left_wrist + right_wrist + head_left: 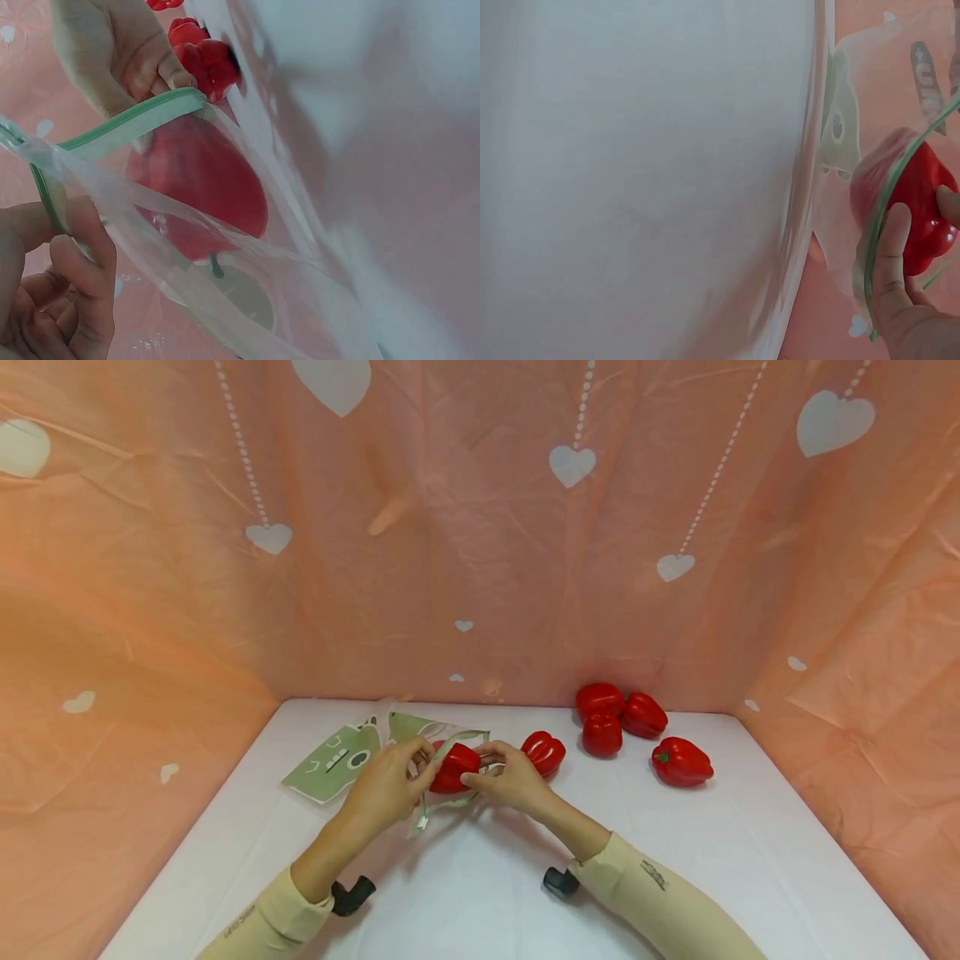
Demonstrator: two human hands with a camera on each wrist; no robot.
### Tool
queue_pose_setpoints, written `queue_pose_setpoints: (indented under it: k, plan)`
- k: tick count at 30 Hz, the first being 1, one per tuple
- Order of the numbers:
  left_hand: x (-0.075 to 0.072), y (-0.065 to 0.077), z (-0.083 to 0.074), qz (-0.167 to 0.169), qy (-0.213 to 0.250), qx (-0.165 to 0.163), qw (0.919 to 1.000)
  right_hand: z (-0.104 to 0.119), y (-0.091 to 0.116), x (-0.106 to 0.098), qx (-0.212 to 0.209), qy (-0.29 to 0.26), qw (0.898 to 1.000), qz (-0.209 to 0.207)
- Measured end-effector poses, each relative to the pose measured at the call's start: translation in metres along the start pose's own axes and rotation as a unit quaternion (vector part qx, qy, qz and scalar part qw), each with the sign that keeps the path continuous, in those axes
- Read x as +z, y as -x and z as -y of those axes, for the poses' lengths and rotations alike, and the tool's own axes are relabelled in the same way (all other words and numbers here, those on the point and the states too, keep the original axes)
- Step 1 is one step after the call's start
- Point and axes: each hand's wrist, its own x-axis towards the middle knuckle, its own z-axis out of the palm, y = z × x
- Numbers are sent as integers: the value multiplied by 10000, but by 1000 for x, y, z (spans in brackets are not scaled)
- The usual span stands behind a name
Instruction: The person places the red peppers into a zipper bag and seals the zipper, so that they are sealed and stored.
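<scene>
A red bell pepper (455, 768) sits at the mouth of a clear plastic zip bag (889, 82) with a green zip edge and printed figures. My right hand (513, 778) holds the pepper between thumb and fingers. In the right wrist view, the pepper's far part shows through the film, while its near lobes are outside the zip edge (891, 176). The left wrist view shows its green stem (216, 265) pointing into the bag. My left hand (392, 779) pinches the other side of the bag's mouth, thumb and index finger at the zip strip.
Another bell pepper (544, 752) lies just beyond my right hand. Farther right, a cluster of red peppers (602, 735) stands near the back edge, with a separate pepper (681, 762) closer. A green cartoon print (330, 764) lies at left on the white table (465, 893).
</scene>
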Motion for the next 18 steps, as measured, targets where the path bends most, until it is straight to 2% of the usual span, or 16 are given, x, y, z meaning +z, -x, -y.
queue_pose_setpoints:
  k: [7,13,18]
  plan:
    - [0,-3,1,-131,-76,164,9998,5,-10,6,52,67,10000,-24]
    - [-1,-1,1,-44,-68,86,9999,6,-14,15,178,-326,9992,170]
    - [-1,-1,2,-153,-58,175,9997,8,-17,23,191,-490,9985,176]
